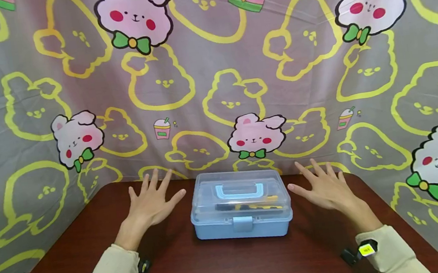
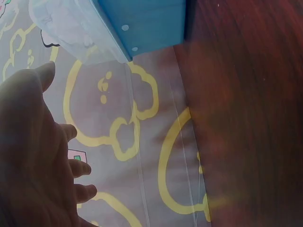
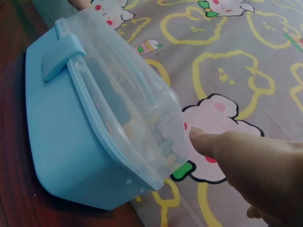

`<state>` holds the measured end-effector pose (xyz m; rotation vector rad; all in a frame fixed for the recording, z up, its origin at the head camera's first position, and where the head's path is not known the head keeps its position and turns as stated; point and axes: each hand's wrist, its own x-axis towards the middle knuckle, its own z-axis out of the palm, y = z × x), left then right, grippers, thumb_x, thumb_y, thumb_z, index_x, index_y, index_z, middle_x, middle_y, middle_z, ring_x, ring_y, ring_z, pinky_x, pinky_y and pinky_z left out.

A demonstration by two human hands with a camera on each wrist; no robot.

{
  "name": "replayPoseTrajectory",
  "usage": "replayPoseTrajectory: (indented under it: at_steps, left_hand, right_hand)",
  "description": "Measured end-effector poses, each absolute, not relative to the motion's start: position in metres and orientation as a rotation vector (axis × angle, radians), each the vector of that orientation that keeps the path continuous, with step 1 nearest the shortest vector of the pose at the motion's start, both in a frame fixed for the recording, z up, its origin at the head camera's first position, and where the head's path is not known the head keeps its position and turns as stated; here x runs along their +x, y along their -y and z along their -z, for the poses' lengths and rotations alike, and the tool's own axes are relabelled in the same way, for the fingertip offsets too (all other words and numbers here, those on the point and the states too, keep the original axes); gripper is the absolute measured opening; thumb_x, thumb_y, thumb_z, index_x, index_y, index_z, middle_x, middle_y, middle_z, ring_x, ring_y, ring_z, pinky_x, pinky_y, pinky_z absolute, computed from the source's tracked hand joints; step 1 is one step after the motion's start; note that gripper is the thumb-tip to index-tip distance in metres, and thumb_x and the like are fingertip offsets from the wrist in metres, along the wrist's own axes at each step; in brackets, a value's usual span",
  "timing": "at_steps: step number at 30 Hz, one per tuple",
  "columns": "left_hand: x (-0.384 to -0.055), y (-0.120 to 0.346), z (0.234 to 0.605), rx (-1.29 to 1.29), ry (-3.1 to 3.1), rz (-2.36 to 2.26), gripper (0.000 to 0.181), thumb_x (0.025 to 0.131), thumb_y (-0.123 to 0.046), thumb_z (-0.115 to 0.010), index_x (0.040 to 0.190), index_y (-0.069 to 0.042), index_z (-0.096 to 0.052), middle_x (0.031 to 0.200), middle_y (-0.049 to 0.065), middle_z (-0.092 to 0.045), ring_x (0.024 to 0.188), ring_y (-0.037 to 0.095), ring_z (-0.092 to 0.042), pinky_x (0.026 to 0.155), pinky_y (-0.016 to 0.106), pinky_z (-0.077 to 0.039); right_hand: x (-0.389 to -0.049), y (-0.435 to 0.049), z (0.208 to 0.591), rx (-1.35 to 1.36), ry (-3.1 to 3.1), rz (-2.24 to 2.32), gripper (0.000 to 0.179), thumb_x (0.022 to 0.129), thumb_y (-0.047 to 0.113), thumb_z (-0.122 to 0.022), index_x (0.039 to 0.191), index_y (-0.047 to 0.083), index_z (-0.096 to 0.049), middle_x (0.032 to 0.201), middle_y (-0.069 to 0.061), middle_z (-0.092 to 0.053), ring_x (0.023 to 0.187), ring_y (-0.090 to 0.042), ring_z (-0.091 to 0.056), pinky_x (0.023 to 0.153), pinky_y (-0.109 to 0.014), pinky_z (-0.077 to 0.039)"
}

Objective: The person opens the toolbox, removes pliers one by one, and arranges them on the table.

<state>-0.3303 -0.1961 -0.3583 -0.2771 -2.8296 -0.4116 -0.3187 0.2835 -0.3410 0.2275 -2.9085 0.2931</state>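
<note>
A light-blue plastic storage box (image 1: 243, 229) with a clear lid (image 1: 206, 197) stands on the table, its latch (image 1: 243, 223) facing me. A blue carry handle (image 1: 240, 191) lies on top of the lid, and yellow-and-black items (image 1: 258, 205) show through the plastic. Left of the box, my left hand (image 1: 151, 205) is spread with straight fingers, apart from it. My right hand (image 1: 325, 187) is likewise spread on the other side, holding nothing. In the right wrist view the thumb (image 3: 213, 142) appears close to the lid; the left wrist view shows the box's blue end (image 2: 147, 23).
The dark reddish-brown table (image 1: 235, 271) reaches back to a grey cloth (image 1: 194, 66) printed with rabbits and yellow outlines. This cloth hangs behind the table and along both sides. Dark devices (image 1: 356, 252) are strapped at both wrists.
</note>
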Motion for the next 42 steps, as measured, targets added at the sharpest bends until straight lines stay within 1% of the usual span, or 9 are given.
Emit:
replayPoseTrajectory:
  at_steps: [7,15,23,26,29,32,34,39,42]
  left_hand:
    - [-0.328,0.195,0.357,-0.351,2.859,0.538,0.093,0.097,-0.082,-0.03,0.168,-0.024,-0.017,0.17,0.021,-0.005,0.153,0.047,-0.004,0.108,0.078,-0.002]
    - [-0.324,0.181,0.35,-0.499,2.779,0.68,0.089,0.097,-0.078,-0.041,0.166,-0.025,-0.025,0.171,0.014,-0.011,0.155,0.038,-0.01,0.112,0.074,-0.01]
    - [-0.316,0.167,0.349,-0.692,2.703,0.718,0.092,0.091,-0.076,-0.059,0.164,-0.025,-0.033,0.171,0.005,-0.018,0.15,0.036,-0.029,0.106,0.067,-0.034]
    - [-0.314,0.161,0.351,-0.769,2.676,0.716,0.094,0.089,-0.075,-0.062,0.163,-0.024,-0.034,0.17,0.004,-0.02,0.149,0.035,-0.032,0.103,0.065,-0.039]
    - [-0.311,0.154,0.353,-0.827,2.64,0.703,0.096,0.088,-0.075,-0.064,0.163,-0.021,-0.036,0.17,0.004,-0.022,0.149,0.033,-0.032,0.102,0.064,-0.04]
    - [-0.309,0.148,0.355,-0.857,2.614,0.696,0.095,0.088,-0.075,-0.064,0.162,-0.02,-0.038,0.169,0.004,-0.024,0.149,0.032,-0.033,0.102,0.063,-0.042]
    - [-0.308,0.144,0.357,-0.872,2.603,0.697,0.095,0.088,-0.074,-0.064,0.161,-0.02,-0.039,0.168,0.005,-0.026,0.148,0.032,-0.035,0.101,0.062,-0.043]
    - [-0.306,0.136,0.36,-0.91,2.578,0.72,0.092,0.088,-0.07,-0.067,0.16,-0.019,-0.041,0.168,0.004,-0.028,0.145,0.031,-0.039,0.1,0.061,-0.045]
    - [-0.306,0.131,0.362,-0.928,2.572,0.743,0.09,0.089,-0.067,-0.069,0.16,-0.019,-0.042,0.167,0.004,-0.028,0.146,0.031,-0.037,0.1,0.062,-0.044]
  right_hand:
    - [-0.317,-0.276,0.337,0.304,2.877,-0.301,0.095,0.095,0.08,-0.041,0.162,0.013,-0.036,0.162,-0.031,-0.026,0.144,-0.061,-0.019,0.106,-0.078,-0.018]
    - [-0.3,-0.261,0.326,0.415,2.808,-0.358,0.087,0.097,0.074,-0.049,0.16,0.015,-0.041,0.161,-0.022,-0.036,0.144,-0.049,-0.033,0.106,-0.071,-0.031]
    - [-0.283,-0.24,0.32,0.58,2.602,-0.487,0.067,0.1,0.053,-0.064,0.15,0.01,-0.054,0.148,-0.014,-0.054,0.135,-0.039,-0.048,0.105,-0.063,-0.037]
    - [-0.277,-0.229,0.32,0.689,2.467,-0.565,0.056,0.099,0.041,-0.071,0.142,0.006,-0.062,0.135,-0.012,-0.063,0.123,-0.034,-0.058,0.099,-0.059,-0.045]
    - [-0.271,-0.218,0.32,0.794,2.359,-0.666,0.046,0.096,0.031,-0.076,0.133,0.006,-0.068,0.119,-0.006,-0.071,0.104,-0.023,-0.066,0.085,-0.047,-0.053]
    - [-0.264,-0.207,0.322,0.862,2.332,-0.825,0.036,0.097,0.024,-0.075,0.128,0.006,-0.071,0.104,0.003,-0.074,0.088,-0.012,-0.066,0.07,-0.035,-0.054]
    - [-0.261,-0.2,0.325,0.876,2.359,-0.932,0.033,0.099,0.024,-0.073,0.126,0.005,-0.072,0.098,0.008,-0.074,0.085,-0.008,-0.066,0.066,-0.031,-0.055]
    - [-0.256,-0.184,0.335,0.877,2.458,-1.126,0.034,0.102,0.029,-0.069,0.124,0.003,-0.073,0.094,0.002,-0.076,0.08,-0.009,-0.067,0.066,-0.033,-0.055]
    - [-0.254,-0.178,0.341,0.881,2.514,-1.231,0.034,0.103,0.03,-0.067,0.124,0.003,-0.073,0.096,-0.002,-0.076,0.083,-0.016,-0.07,0.067,-0.033,-0.054]
